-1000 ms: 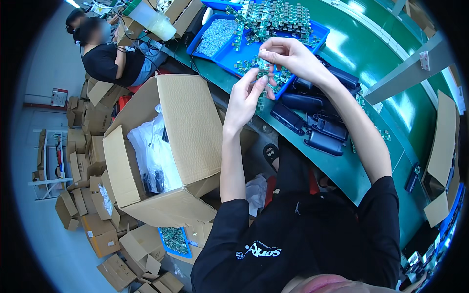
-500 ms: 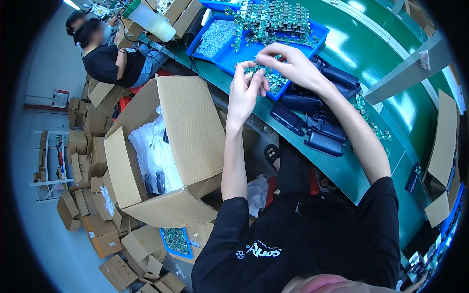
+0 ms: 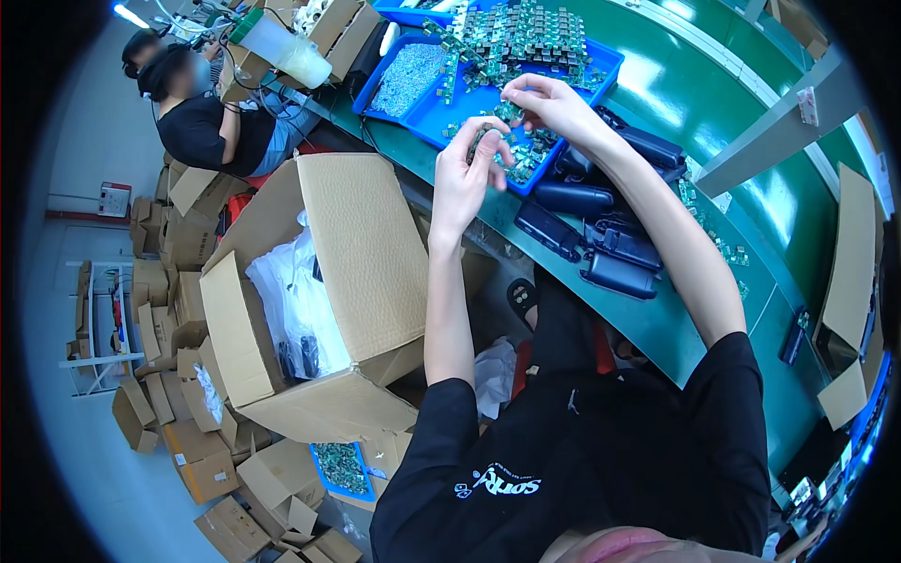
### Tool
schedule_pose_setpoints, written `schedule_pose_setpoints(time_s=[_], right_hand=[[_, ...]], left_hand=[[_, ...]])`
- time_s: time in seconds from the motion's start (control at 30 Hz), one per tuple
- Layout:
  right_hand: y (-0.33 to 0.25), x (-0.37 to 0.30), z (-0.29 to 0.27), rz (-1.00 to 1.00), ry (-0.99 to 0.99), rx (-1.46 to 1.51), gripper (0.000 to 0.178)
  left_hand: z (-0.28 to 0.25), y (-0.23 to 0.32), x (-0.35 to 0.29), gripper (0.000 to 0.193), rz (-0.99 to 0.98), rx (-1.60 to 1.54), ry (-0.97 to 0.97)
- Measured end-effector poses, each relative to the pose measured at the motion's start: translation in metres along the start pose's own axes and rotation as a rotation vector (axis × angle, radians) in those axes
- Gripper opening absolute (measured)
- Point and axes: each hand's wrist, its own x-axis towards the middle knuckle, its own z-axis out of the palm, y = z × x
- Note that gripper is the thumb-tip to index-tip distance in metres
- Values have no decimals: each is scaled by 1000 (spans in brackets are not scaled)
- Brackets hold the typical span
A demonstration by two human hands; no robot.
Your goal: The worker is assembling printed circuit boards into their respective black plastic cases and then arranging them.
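Over the front part of a blue tray (image 3: 441,116), my right hand (image 3: 556,105) pinches a small green circuit board (image 3: 510,111) between thumb and fingers. Just to its left and nearer me, my left hand (image 3: 469,167) is curled with its thumb bent in; what its fingers hold, if anything, is hidden. Loose green circuit boards (image 3: 527,161) lie in the tray's near corner below the hands. Farther back in the same tray are stacked rows of joined circuit boards (image 3: 526,38). A heap of small pale parts (image 3: 410,75) fills the tray's left section.
Dark plastic housings (image 3: 619,272) crowd the green bench (image 3: 690,342) right of the tray, with scattered boards (image 3: 727,251) beyond. A large open carton (image 3: 380,253) stands at my left. Another blue tray of boards (image 3: 343,469) sits low behind it. A co-worker (image 3: 202,127) sits at far left.
My hands have drawn apart. The right one has risen slightly with a circuit board in its fingers; the left has stayed near the tray's front edge, its fingers loosened a little.
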Motion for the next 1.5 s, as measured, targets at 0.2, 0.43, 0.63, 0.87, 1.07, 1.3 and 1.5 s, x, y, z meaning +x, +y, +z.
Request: schedule_pose_setpoints(time_s=[0.2, 0.43, 0.63, 0.87, 1.07, 1.3, 1.5], right_hand=[[0, -15, 8, -520, 27, -491, 28], [-12, -15, 9, -523, -53, -488, 28], [-5, -2, 9, -278, -65, -123, 30], [3, 12, 3, -150, 9, -23, 33], [10, 15, -8, -277, 51, -739, 26], [4, 8, -14, -473, 202, -920, 23], [-13, 20, -12, -476, 194, -854, 23]], left_hand=[[2, -11, 6, 34, -117, 53, 135], [-4, -17, 2, 30, -19, -19, 130], [-3, -10, 2, 24, 79, 316, 83], [-1, -1, 5, 24, 11, 261, 148], [-15, -13, 26, 26, 104, 792, 162], [-42, 13, 109, 45, -20, 1059, 238], [-94, -53, 165, 56, -228, 1022, -6]])
